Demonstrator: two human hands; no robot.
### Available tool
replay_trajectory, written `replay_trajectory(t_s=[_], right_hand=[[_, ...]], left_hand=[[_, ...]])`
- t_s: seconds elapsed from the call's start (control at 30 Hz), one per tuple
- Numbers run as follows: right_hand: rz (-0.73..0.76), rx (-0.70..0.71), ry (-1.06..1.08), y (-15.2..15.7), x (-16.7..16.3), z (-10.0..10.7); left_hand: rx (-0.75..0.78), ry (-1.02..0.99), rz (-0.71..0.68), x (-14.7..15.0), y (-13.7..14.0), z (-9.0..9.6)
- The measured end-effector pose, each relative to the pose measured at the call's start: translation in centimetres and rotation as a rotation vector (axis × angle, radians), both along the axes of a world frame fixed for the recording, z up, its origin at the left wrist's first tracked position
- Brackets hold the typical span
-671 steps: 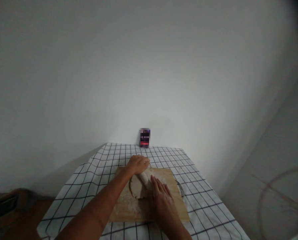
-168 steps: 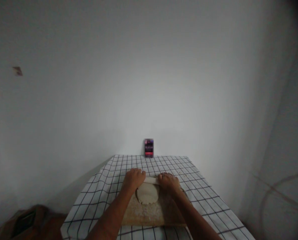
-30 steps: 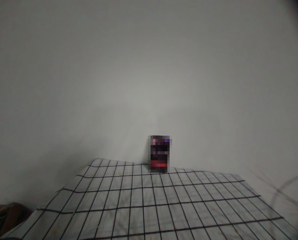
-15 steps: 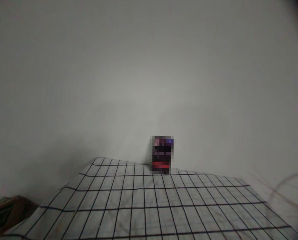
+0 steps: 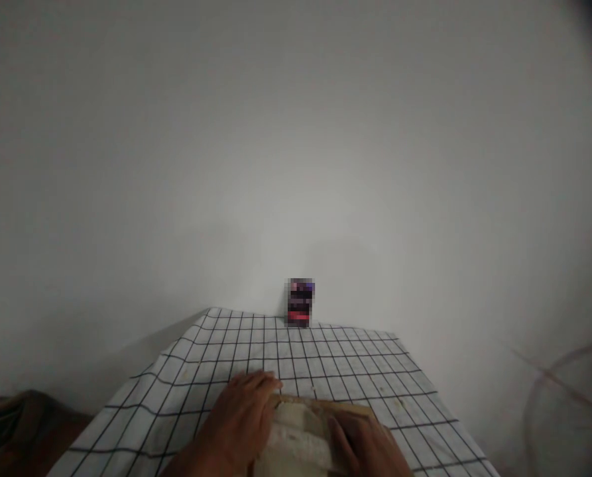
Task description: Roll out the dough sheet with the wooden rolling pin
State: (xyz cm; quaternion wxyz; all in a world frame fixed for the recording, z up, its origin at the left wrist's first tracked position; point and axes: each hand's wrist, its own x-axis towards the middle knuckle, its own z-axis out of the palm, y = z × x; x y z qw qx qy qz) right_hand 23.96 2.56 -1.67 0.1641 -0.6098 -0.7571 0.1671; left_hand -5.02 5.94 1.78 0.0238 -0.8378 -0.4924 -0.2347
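Observation:
At the bottom middle, a pale, flat-topped object with a tan, wood-like edge (image 5: pixel 303 430) rests on the checked cloth; its kind is not clear, and its near part is cut off by the frame. My left hand (image 5: pixel 243 417) is closed along its left side, fingers bent near the far left corner. On the right, my right hand (image 5: pixel 368 444) grips the other side, with part of the hand over the top. Some fingertips of both hands are hidden or dim.
A white cloth with black checks (image 5: pixel 246 344) covers the table, which meets a pale wall (image 5: pixel 296 165). A small pixelated dark and red item (image 5: pixel 299 303) leans upright there. Brown furniture (image 5: pixel 22 424) stands low at left. A faint curved shape (image 5: pixel 539 391) shows at right.
Both my hands and the pale object have come into view at the bottom. The table and upright item look smaller and farther away, and the view has shifted.

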Motion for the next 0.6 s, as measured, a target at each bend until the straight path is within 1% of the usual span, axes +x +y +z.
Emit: replay_trajectory(t_s=[0.07,0.1,0.17,0.27,0.37,0.43,0.47,0.53,0.57,0.6], right_hand=[[-0.01,-0.004,0.026,0.0,-1.0,1.8],[-0.023,-0.001,0.017,0.0,-1.3,2.6],[-0.041,0.006,-0.044,-0.1,-1.8,3.7],[-0.067,-0.023,-0.139,0.2,-2.1,4.5],[-0.123,-0.012,-0.178,0.3,-2.2,4.5],[-0.136,0.079,-0.17,-0.3,-2.3,4.0],[-0.122,0.139,-0.165,-0.9,-2.3,3.6],[-0.072,0.244,-0.15,-2.6,-2.3,2.6],[-0.031,0.269,-0.132,-3.5,-2.3,2.0],[-0.027,0.273,-0.096,-4.4,-2.2,1.4]], left_hand=[[-0.2,0.062,-0.003,0.7,0.7,0.4],[-0.247,0.09,-0.002,1.0,1.0,0.5],[-0.253,0.126,0.018,1.5,1.6,0.6],[-0.229,0.178,0.009,1.9,1.9,1.2],[-0.2,0.168,0.041,2.0,1.2,1.9],[-0.174,0.13,0.099,2.1,-0.1,2.0],[-0.161,0.108,0.125,2.0,-0.9,1.7],[-0.122,0.064,0.156,1.8,-3.0,0.3],[-0.098,0.053,0.145,1.7,-4.1,-0.7],[-0.055,0.029,0.145,1.5,-5.1,-1.8]])
